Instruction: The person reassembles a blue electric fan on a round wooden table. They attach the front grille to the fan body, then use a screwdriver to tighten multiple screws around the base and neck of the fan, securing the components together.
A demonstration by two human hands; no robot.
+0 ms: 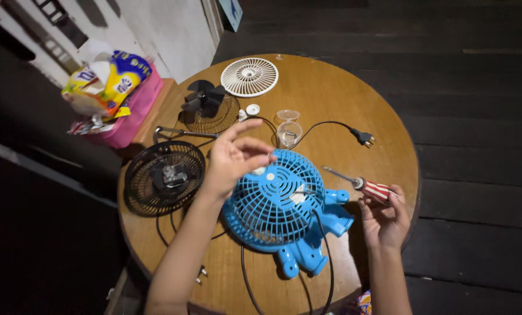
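Observation:
A small blue table fan (281, 213) lies grille-up on the round wooden table (331, 99). My left hand (233, 158) hovers over the fan's upper left rim with fingers pinched together; what they hold is too small to tell. My right hand (385, 219) grips a screwdriver (360, 184) with a red and white striped handle, its shaft pointing up-left beside the fan's base. A black cord (325, 256) runs from the fan toward the table's near edge.
A black fan with its motor (165, 177) lies at the left. Beyond it are a black blade on a grille (208, 108), a white grille (249, 76), a white cap (253, 109), a clear plastic cup (288, 131) and a black plug (363, 137). Snack bags sit on a pink box (112, 93).

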